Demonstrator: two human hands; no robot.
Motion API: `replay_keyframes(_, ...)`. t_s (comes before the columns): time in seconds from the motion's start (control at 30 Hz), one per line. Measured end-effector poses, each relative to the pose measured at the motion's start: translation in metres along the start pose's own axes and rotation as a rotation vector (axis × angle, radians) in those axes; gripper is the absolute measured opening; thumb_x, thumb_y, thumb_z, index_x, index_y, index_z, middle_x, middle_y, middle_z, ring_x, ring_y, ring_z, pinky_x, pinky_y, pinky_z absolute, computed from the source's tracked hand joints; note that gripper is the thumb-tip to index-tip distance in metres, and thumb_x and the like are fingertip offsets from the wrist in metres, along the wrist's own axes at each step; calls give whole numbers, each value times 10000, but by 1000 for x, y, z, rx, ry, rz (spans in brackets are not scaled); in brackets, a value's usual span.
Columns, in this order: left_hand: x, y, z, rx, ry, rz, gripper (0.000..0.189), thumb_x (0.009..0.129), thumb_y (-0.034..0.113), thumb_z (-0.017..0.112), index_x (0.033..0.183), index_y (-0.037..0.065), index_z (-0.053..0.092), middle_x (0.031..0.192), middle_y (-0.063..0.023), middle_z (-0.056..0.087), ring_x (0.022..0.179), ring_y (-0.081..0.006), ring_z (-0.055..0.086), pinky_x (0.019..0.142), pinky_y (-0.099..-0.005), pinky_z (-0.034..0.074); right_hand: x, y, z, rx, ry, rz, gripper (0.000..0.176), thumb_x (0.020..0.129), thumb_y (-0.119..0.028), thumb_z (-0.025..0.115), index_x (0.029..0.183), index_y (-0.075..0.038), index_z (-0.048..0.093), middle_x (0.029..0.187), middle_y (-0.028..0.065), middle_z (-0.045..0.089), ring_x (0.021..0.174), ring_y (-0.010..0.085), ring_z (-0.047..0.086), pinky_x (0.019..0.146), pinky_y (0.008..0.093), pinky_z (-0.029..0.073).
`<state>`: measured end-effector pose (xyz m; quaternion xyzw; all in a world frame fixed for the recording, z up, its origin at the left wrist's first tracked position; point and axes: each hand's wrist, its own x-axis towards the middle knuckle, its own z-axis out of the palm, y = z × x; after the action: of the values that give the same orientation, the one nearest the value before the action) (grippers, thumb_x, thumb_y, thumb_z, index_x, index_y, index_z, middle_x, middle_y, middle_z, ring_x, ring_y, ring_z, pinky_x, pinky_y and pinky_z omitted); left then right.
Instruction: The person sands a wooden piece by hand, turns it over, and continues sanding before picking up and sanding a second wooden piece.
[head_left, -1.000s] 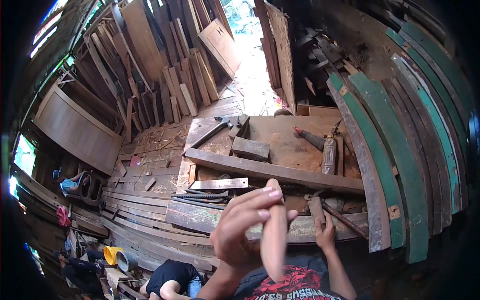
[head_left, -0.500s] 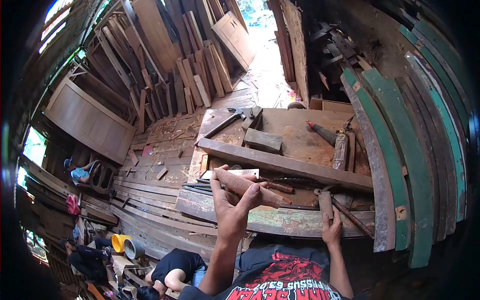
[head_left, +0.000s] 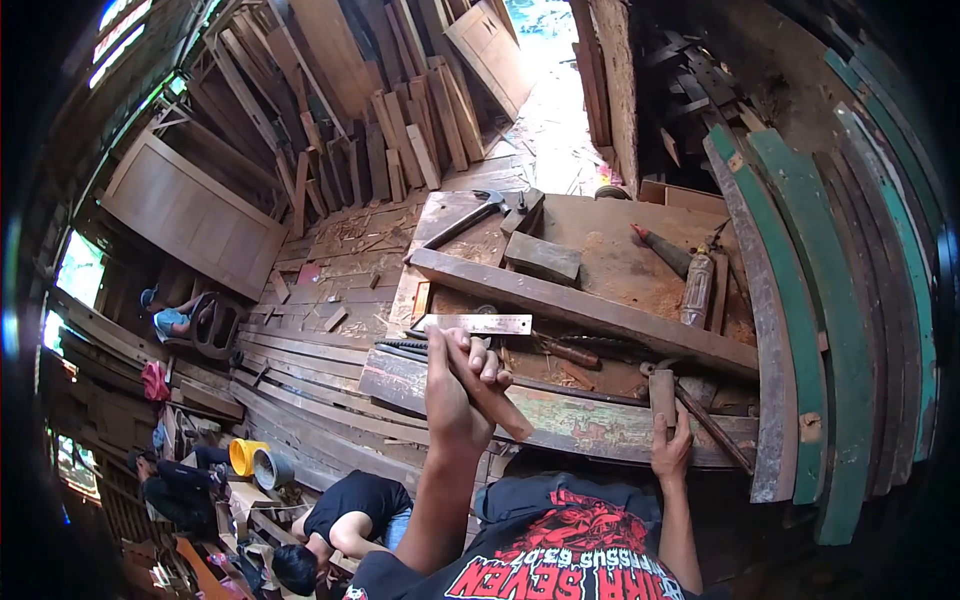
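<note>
My left hand (head_left: 462, 385) is raised at the near side of the workbench, its fingers curled round a reddish-brown wood piece (head_left: 492, 400). That piece slants down to the right, and the hand covers part of it. Over at the bench's near edge, my right hand (head_left: 671, 447) grips a small upright wooden block (head_left: 663, 393). Just beyond my left hand lies a metal square (head_left: 495, 323). A wooden-handled tool (head_left: 571, 352) rests in the bench trough, and a dark rod (head_left: 712, 428) leans beside the block.
The workbench (head_left: 600, 215) carries a hammer (head_left: 465, 222), a wood offcut (head_left: 543, 257), a long beam (head_left: 590, 312) and a bottle (head_left: 698, 290). Green-painted planks (head_left: 815, 300) stand at the right. Other people (head_left: 355, 520) sit or bend at the left, near a yellow bucket (head_left: 243, 457).
My left hand has turned and wrapped its fingers round the wood piece, which now tilts more steeply. My right hand keeps its hold on the block. The view has shifted slightly.
</note>
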<state>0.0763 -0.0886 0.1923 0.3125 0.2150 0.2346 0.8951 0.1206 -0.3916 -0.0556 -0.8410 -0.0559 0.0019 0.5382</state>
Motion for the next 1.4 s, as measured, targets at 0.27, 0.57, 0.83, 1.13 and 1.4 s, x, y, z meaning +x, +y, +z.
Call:
replay_keyframes(0.27,20,-5,-36,-514,-86,-264,244,1164,247,452,1075,65,588,872,-7,551,745,-111,543,688,-267,511,1,-2,0,-10,-4,-11,604,1053,-464,614,1430,5,562,1275,281,688,1207,438,672,1007,472,511)
replay_keyframes(0.57,23,-17,-52,-813,-44,-665,369,1138,275,462,1106,-49,636,1056,-170,687,1043,-273,700,1067,-431,583,3,-7,-3,7,-23,9,601,1045,-465,629,1408,11,584,1273,287,687,1199,443,673,1007,471,512)
replay_keyframes(0.83,18,-31,-37,-709,18,-542,325,1101,196,452,1180,-13,688,957,-121,664,930,-237,669,1007,-418,565,0,-2,-2,-4,-7,17,622,1041,-482,626,1421,8,573,1273,282,689,1198,435,677,1008,471,513)
replay_keyframes(1.13,18,-26,-32,-486,10,-302,205,1063,148,594,1202,49,708,1057,-98,752,1052,-211,731,1069,-450,546,1,-3,-1,8,-13,24,620,1043,-469,622,1437,6,562,1282,277,689,1205,420,677,1009,465,517)
replay_keyframes(1.4,14,-40,-53,91,112,33,182,1055,117,669,1213,31,699,1130,-106,755,1129,-230,731,986,-396,607,2,5,1,-7,-10,2,575,1043,-409,632,1420,20,566,1275,285,684,1206,435,672,1007,466,518)
